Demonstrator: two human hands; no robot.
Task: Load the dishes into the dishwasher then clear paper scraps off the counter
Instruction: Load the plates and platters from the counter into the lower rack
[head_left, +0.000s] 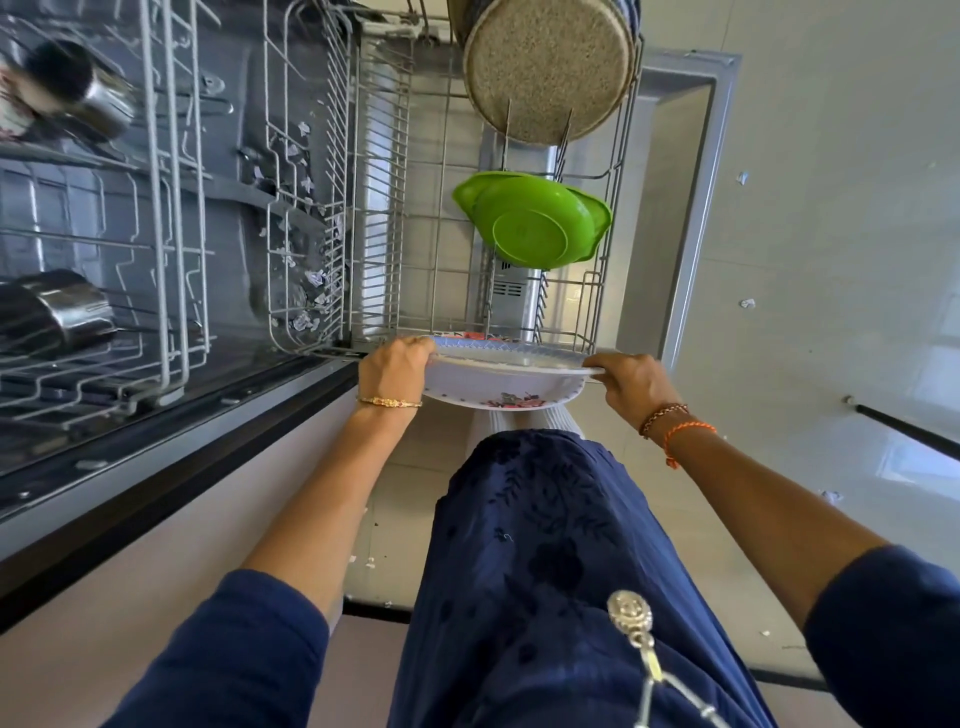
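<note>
I hold a white plate with a flower pattern (498, 382) by its two sides, at the near edge of the pulled-out lower dishwasher rack (415, 270). My left hand (395, 371) grips its left rim and my right hand (631, 384) grips its right rim. In the rack a green bowl (530, 221) stands on edge, and a speckled grey plate (545, 67) stands further back. Paper scraps (306, 283) lie in the dishwasher tub to the left of the rack.
The upper rack (156, 208) on the left holds steel cups (62, 312). The open dishwasher door (675, 208) lies under the lower rack. A few paper bits (747, 303) lie on the light tiled floor at the right. My blue dress fills the bottom middle.
</note>
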